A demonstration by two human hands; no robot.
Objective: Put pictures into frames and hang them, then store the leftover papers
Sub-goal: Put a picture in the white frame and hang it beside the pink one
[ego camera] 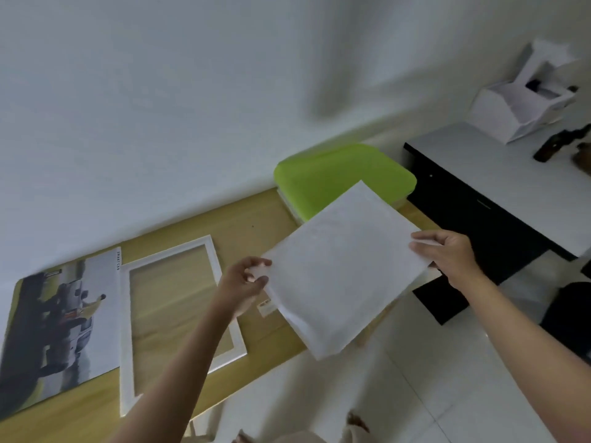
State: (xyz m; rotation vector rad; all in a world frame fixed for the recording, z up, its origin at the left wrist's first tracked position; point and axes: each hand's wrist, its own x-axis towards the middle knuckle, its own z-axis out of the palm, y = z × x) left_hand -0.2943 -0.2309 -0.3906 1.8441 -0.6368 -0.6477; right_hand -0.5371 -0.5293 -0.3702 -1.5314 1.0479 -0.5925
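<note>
Both hands hold a stack of white papers [342, 266] above the right end of the wooden table [256, 225]. My left hand [246, 282] pinches the stack's left corner. My right hand [447, 254] grips its right edge, thumb on top. An empty white picture frame [128, 330] lies flat on the table under my left forearm. Left of it lies a picture of a car and a person [64, 318], face up. A green-lidded plastic box [339, 177] stands at the table's far right end, just behind the papers.
A black cabinet with a white top [499, 187] stands to the right, carrying a white open box [524, 103] and a dark object [556, 145]. A white wall runs behind the table. White floor tiles [431, 378] lie below.
</note>
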